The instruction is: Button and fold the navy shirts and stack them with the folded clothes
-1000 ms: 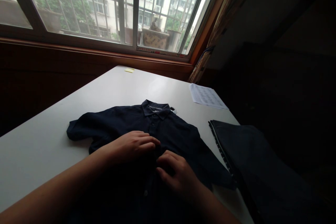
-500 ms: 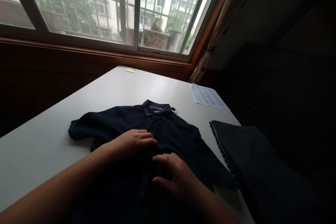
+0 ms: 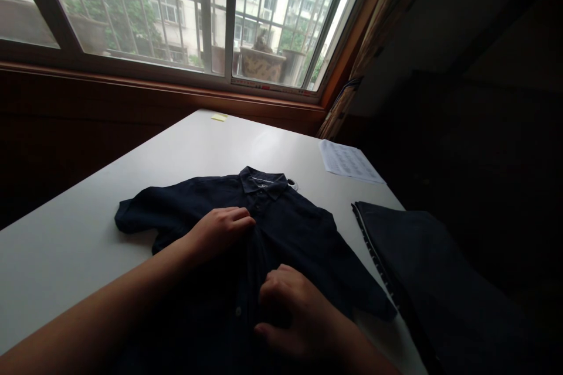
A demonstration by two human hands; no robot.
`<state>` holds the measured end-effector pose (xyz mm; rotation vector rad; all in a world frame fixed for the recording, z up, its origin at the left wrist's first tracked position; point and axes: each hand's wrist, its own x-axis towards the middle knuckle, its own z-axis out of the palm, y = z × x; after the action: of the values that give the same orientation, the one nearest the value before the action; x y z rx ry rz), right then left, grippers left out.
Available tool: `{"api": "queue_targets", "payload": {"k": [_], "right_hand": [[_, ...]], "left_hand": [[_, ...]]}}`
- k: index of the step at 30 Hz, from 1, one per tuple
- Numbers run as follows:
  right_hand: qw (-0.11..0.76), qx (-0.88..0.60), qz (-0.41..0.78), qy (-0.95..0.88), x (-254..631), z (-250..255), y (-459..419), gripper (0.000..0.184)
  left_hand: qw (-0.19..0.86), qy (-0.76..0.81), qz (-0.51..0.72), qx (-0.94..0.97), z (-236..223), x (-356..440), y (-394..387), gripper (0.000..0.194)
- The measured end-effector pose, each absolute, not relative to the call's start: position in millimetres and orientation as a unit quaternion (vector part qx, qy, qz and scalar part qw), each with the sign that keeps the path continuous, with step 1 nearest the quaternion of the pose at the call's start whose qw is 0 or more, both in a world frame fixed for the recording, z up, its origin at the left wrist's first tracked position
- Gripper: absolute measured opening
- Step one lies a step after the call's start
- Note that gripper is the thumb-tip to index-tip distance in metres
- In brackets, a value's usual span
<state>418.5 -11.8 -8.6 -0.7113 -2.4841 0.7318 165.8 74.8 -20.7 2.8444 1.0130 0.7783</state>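
Observation:
A dark navy button-up shirt [image 3: 303,228] lies front up, collar at the far end and short sleeves spread. My left hand [image 3: 224,227] is closed at the upper front placket, its fingertips pinching the cloth just below the collar buttons. From those fingertips a raised fold runs down the front. Lower on the right side of the placket is my right hand [image 3: 292,304], its fingers curled and its thumb apart from them, with a dark gap between. Its fingertips are partly lost in shadow. A pale button [image 3: 238,311] shows left of the right thumb.
The shirt rests on a white table [image 3: 57,258]. Dark folded cloth [image 3: 422,258] lies at the table's right edge. Printed paper [image 3: 349,161] is at the back right, a yellow note [image 3: 219,118] at the back corner. A barred window [image 3: 185,17] stands behind.
My left hand has shifted slightly up and left along the placket. The right hand has moved down and right, its fingers more curled. A fold of cloth now stands up between them.

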Motion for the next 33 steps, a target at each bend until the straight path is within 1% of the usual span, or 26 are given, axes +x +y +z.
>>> {"api": "queue_targets", "payload": {"k": [1,4,7,12,15,22,26,31,33], "right_hand": [[0.225,-0.245,0.257,-0.907,418,-8,-12,0.026],[0.196,-0.226,0.230,-0.926,417,-6,-14,0.037],[0.167,-0.211,0.216,-0.939,416,-5,-16,0.041],[0.157,-0.210,0.214,-0.941,413,-7,-18,0.037],[0.153,-0.214,0.200,-0.944,413,-7,-19,0.030],[0.184,-0.205,0.172,-0.946,417,-4,-15,0.025],[0.192,-0.208,0.179,-0.942,421,1,-12,0.022],[0.244,-0.207,0.204,-0.925,428,-1,-11,0.026],[0.263,-0.213,0.222,-0.914,431,-2,-10,0.024]], "left_hand": [[0.015,0.328,0.251,0.911,-22,166,75,0.016],[0.020,0.336,0.261,0.905,-27,166,77,0.016],[0.015,0.346,0.264,0.900,-29,167,77,0.016],[0.010,0.357,0.248,0.901,-29,168,76,0.015],[0.020,0.361,0.244,0.900,-29,168,75,0.015],[0.031,0.361,0.259,0.896,-30,168,76,0.015],[0.042,0.360,0.261,0.895,-31,168,77,0.014],[0.032,0.340,0.275,0.899,-30,166,76,0.015],[0.028,0.331,0.282,0.900,-27,166,75,0.017]]}}
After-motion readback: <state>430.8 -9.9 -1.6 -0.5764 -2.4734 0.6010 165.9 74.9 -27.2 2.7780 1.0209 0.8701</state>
